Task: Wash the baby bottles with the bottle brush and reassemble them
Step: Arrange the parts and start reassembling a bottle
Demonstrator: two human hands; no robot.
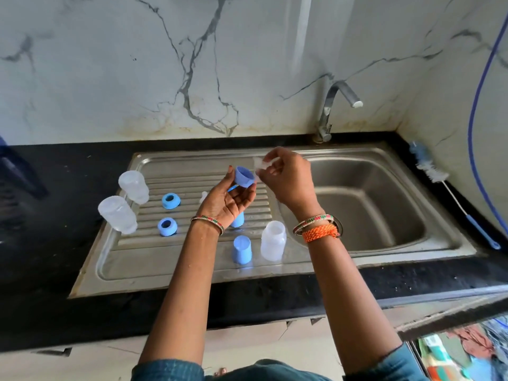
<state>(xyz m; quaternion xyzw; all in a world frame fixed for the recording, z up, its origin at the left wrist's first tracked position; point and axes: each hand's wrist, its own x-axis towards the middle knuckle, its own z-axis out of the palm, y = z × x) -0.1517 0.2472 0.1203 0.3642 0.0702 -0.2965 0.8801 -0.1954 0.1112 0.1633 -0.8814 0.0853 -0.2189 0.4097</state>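
My left hand [230, 200] grips a blue screw ring [243, 176] above the drainboard [143, 259]. Just right of it, my right hand [288, 178] pinches a clear teat [260, 163]. Three clear bottles stand on the drainboard: two upside down at the left [134, 186] [117, 214] and one upright near the basin [273, 240]. Two blue rings [171, 201] [167, 226] lie between them. A blue cap [242, 249] stands in front; another blue cap [238, 220] is partly hidden behind my left wrist. A second clear teat [204, 196] shows beside my left hand.
The sink basin [365, 199] lies to the right under a steel tap [334, 105]. A bottle brush [450, 193] with a blue handle rests on the black counter [55, 171] along the sink's right edge. A blue hose [478, 111] hangs on the marble wall.
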